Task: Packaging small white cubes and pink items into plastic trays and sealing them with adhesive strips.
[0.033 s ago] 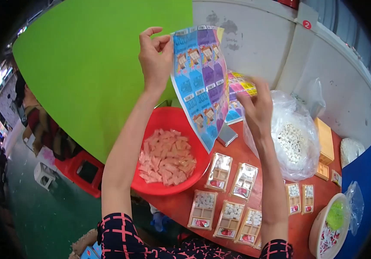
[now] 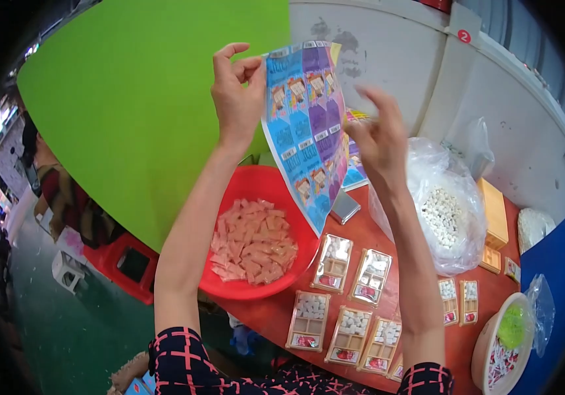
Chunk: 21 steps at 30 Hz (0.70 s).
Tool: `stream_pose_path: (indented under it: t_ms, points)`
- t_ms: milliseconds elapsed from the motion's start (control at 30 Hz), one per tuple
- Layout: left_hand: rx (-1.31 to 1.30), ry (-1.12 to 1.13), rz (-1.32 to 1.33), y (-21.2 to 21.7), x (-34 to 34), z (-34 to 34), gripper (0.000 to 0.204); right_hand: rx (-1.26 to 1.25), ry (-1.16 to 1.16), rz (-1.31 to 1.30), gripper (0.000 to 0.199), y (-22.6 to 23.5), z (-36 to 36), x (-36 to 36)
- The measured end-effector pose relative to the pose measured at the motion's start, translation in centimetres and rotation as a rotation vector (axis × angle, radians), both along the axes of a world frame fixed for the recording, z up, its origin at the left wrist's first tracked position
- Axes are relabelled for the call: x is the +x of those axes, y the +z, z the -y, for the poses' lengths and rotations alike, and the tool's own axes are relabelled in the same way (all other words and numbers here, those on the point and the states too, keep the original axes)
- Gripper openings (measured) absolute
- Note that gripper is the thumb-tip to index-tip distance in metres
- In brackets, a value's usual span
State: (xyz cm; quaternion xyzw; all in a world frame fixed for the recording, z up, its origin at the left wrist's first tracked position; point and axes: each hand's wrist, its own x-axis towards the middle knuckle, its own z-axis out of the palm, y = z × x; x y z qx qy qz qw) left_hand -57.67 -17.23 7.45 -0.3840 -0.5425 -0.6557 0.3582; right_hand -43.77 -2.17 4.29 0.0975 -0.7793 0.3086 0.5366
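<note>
My left hand (image 2: 237, 99) pinches the printed sticker sheet (image 2: 308, 125) at its top edge, my right hand (image 2: 378, 141) is blurred so I can't tell its grip; the sheet looks thin, floppy and light, best held by the edges.

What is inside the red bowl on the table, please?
The red bowl holds a loose heap of small pink packets. The left hand lifts a printed sheet that covers the bowl's right rim; anything beneath the heap is hidden.

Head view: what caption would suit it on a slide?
Two hands, left hand and right hand, hold up a colourful printed sheet above a red bowl.
</note>
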Motion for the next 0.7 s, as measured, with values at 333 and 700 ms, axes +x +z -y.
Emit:
stream_pose_path:
  t_ms: [333,700]
  points:
    - [-0.306,0.043,-0.053,-1.1,1.7,1.8,0.023,-0.117,0.241,-0.253,0.011,3.5,2.3,-10.4]
    - [-0.460,0.050,0.251,-2.1,0.2,2.7,0.027,0.085,0.127,-0.347,0.005,0.9,2.1,-9.8]
